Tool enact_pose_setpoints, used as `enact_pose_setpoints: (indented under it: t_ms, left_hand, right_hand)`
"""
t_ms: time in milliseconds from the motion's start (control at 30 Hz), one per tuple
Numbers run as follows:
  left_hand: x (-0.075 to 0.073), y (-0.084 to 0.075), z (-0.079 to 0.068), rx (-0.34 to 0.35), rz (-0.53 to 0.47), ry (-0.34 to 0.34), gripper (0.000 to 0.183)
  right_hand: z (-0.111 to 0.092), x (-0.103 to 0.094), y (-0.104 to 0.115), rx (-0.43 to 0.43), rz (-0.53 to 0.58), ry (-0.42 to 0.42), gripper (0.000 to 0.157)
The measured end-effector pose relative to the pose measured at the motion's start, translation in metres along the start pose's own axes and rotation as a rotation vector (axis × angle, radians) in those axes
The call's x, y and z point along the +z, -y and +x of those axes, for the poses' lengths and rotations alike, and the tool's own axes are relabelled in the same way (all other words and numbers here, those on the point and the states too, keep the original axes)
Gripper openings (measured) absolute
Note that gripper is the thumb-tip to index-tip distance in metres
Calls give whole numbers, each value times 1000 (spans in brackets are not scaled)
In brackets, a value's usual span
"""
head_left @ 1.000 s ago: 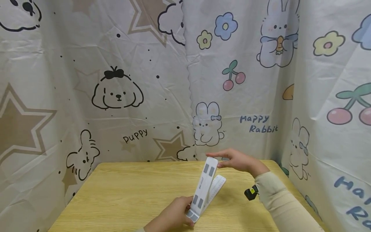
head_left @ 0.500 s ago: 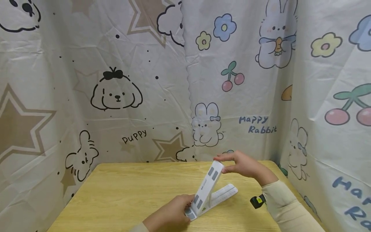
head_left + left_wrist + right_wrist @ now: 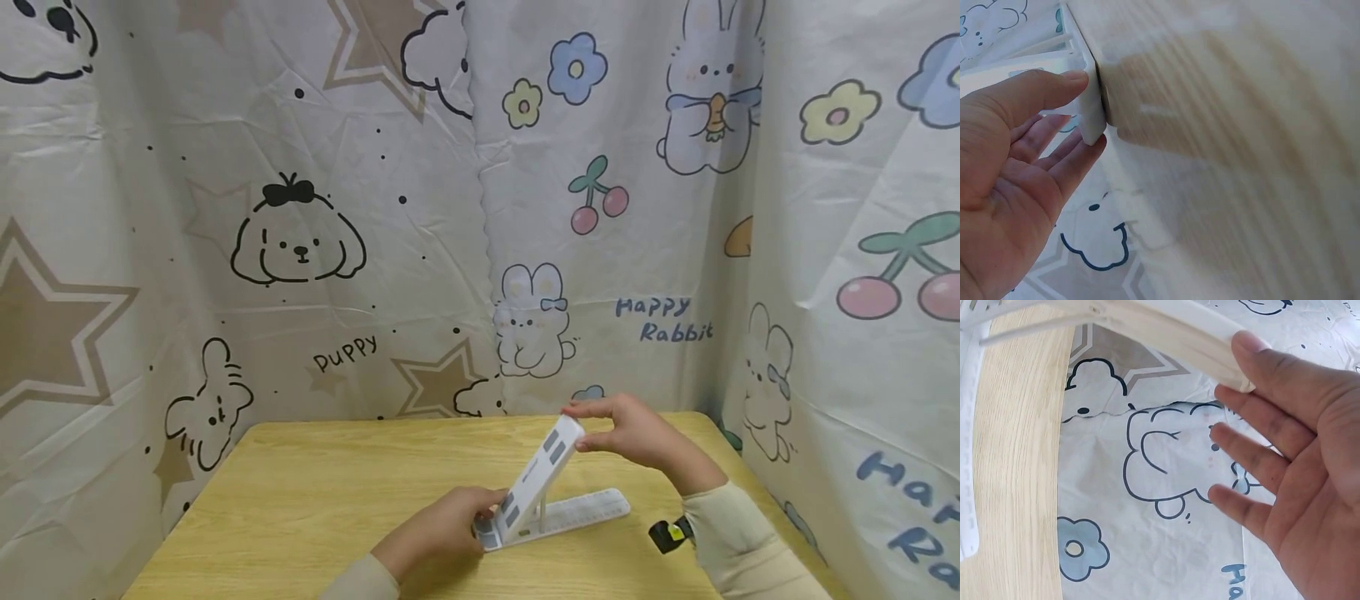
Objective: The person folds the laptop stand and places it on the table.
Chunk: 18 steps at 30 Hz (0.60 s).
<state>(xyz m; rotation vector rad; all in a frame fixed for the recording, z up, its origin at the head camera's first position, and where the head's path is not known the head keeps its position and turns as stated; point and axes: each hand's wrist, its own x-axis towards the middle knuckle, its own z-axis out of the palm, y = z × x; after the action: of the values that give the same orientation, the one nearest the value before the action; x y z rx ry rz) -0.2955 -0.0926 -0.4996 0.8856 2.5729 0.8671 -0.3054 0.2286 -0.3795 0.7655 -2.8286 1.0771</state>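
A white folding stand with grey pads (image 3: 551, 454) is opened into a wedge on the table in the head view. Its slotted base (image 3: 588, 507) lies along the tabletop, and a thin strut (image 3: 542, 512) props up the slanted upper arm. My left hand (image 3: 446, 529) pinches the hinged lower end; in the left wrist view the thumb is on top of the white end (image 3: 1092, 106) and fingertips are below. My right hand (image 3: 630, 429) pinches the raised tip between thumb and index finger. In the right wrist view, its other fingers (image 3: 1247, 450) spread away from the arm.
The wooden table (image 3: 337, 467) ends at a back edge just behind the stand. A cartoon-printed curtain (image 3: 420, 208) surrounds it at the back and sides. A black strapped camera (image 3: 670, 535) hangs at the right wrist.
The stand's base has swung down and to the right, widening the angle below the upper arm. My right hand has moved right with the raised tip, while the left keeps its grip, slightly higher.
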Motion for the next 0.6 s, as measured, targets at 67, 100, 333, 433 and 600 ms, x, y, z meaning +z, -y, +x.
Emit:
enact_pose_setpoints:
  t_ms: [67, 100, 333, 433, 600]
  left_hand:
    - [-1, 2, 1, 0, 1, 4, 93]
    - [-2, 3, 2, -8, 1, 4, 93]
    - [-5, 8, 5, -53, 5, -1, 89]
    - [-4, 10, 3, -25, 8, -30, 88]
    - [-1, 8, 2, -8, -37, -39, 85]
  right_hand:
    - [-2, 1, 2, 11, -8, -19, 54]
    - [-3, 2, 2, 19, -11, -27, 53]
    - [-5, 4, 3, 33, 18, -47, 51]
    - [-4, 4, -4, -16, 56, -20, 51]
    - [-6, 5, -13, -56, 148, 8, 50]
